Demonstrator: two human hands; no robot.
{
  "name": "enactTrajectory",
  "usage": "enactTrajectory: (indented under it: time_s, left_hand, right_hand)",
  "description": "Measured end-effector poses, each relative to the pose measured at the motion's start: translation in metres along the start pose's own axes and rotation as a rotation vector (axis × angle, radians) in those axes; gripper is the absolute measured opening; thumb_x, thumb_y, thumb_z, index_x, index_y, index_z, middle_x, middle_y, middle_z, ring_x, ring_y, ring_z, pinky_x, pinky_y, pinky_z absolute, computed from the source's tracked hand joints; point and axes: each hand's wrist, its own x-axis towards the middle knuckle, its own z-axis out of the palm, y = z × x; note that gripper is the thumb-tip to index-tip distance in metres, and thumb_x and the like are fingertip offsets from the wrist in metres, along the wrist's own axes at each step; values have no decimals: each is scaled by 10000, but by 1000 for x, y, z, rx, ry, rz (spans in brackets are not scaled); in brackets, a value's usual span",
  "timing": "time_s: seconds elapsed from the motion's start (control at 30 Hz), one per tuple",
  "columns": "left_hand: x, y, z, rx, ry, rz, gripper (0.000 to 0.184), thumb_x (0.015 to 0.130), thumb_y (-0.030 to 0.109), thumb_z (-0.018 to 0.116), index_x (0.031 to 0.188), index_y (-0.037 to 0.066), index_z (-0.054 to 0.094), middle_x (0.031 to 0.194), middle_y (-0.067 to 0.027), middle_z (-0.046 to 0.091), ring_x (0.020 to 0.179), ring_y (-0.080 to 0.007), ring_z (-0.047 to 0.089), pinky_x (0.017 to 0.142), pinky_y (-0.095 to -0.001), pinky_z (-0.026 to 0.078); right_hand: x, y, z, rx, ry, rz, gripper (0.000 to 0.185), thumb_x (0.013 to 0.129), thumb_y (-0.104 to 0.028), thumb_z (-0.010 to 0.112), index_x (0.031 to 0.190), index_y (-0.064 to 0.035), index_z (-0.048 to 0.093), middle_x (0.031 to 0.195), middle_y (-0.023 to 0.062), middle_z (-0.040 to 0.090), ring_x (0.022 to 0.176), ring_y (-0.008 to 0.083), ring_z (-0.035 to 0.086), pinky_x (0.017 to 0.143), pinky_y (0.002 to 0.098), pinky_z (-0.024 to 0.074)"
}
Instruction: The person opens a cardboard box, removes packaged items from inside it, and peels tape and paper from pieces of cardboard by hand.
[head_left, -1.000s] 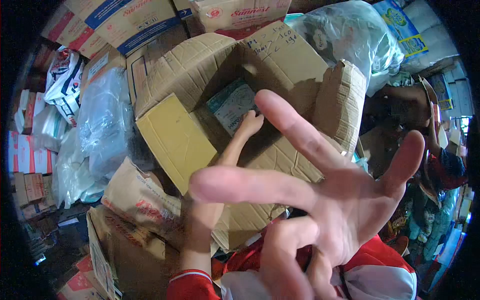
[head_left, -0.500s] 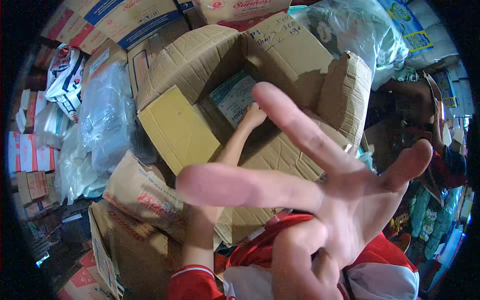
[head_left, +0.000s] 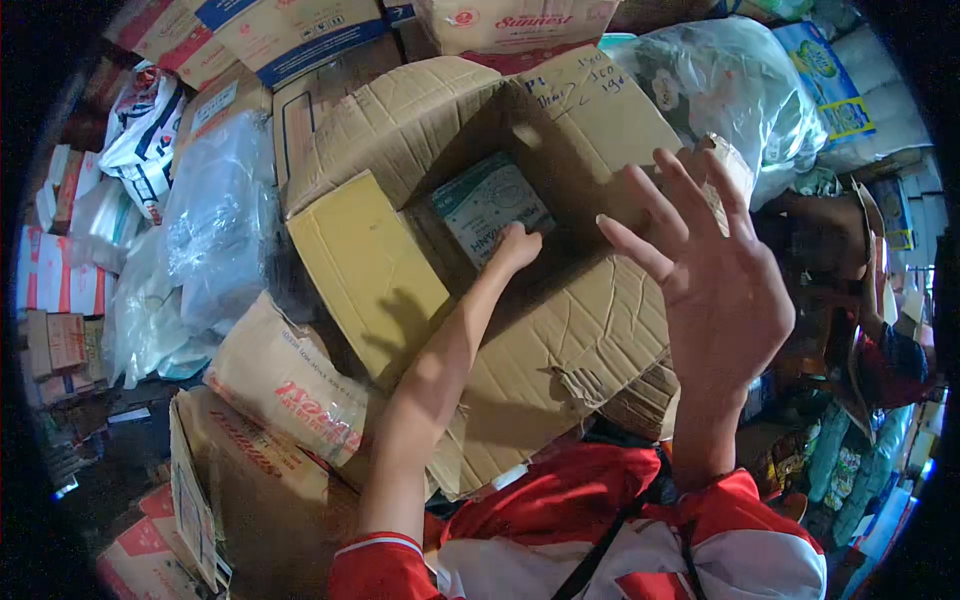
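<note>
A large open cardboard box (head_left: 560,330) sits in front of me with its flaps folded outward. Down inside it lies a smaller green-and-white printed box (head_left: 480,200). My left hand (head_left: 518,248) reaches into the big box, its fingers closed at the near edge of the printed one; the fingertips are partly hidden. Raised above the right side of the big box, my right hand (head_left: 715,290) is open, fingers spread and holding nothing. The yellowish left flap (head_left: 370,270) carries a hand's shadow.
Clear plastic packs (head_left: 215,200) stand at the left, and a large plastic bag (head_left: 710,90) lies at the back right. Printed cartons (head_left: 300,40) are stacked behind. A brown paper sack (head_left: 290,380) lies at the near left. Someone's dark sleeve (head_left: 895,365) shows far right.
My right hand has drawn back from close to the camera toward the right, uncovering more of the big box. My left hand stays at the printed box; the view has shifted slightly.
</note>
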Motion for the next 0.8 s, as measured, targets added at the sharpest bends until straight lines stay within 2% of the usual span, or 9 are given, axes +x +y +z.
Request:
enactTrajectory:
  time_s: [0.1,0.13,0.23,0.33,0.53,0.63,0.8]
  left_hand:
    - [1,-8,-1,0,70,-107,534,866,349,580,1223,-47,621,1319,-304,565,1262,-436,526,1049,-477,431]
    - [7,-12,0,-1,84,-238,578,860,361,625,1296,-17,589,1342,-237,590,1261,-379,553,1047,-449,434]
    - [14,-26,-3,-130,173,-311,577,854,374,643,1276,-16,601,1315,-221,602,1231,-356,560,1029,-437,436]
    - [12,-43,-11,-346,216,-294,575,847,386,661,1256,-15,613,1288,-206,615,1201,-332,567,1012,-424,437]
    - [-3,-81,-24,-770,188,-313,575,833,410,698,1217,-13,636,1235,-176,640,1141,-285,581,976,-399,441]
    - [-4,-88,-25,-857,174,-317,575,826,423,716,1197,-12,648,1208,-160,653,1111,-261,588,959,-386,442]
    - [-4,-86,-29,-868,189,-299,578,815,443,747,1164,-11,668,1163,-135,674,1061,-222,600,929,-365,445]
  right_hand:
    - [4,6,-7,-2,40,-30,647,921,-164,483,1488,52,258,1454,294,358,1375,493,360,1021,697,420]
    - [5,8,-10,-16,40,-37,636,920,-132,474,1486,57,254,1461,294,349,1372,491,366,1025,697,417]
    - [9,14,-18,3,26,-26,610,920,-102,454,1480,59,269,1451,291,368,1358,479,394,1017,680,438]
    - [11,20,-26,-89,47,2,606,901,-67,496,1461,67,307,1430,266,414,1307,430,467,1011,593,481]
    - [19,29,-48,-489,197,88,617,810,65,604,1405,24,446,1405,155,491,1183,255,570,932,339,502]
    - [17,34,-63,-449,197,98,630,781,113,585,1391,0,473,1408,133,498,1178,232,578,903,296,488]
    - [15,39,-69,-410,198,147,633,773,131,572,1383,-7,475,1422,141,481,1257,264,532,892,290,488]
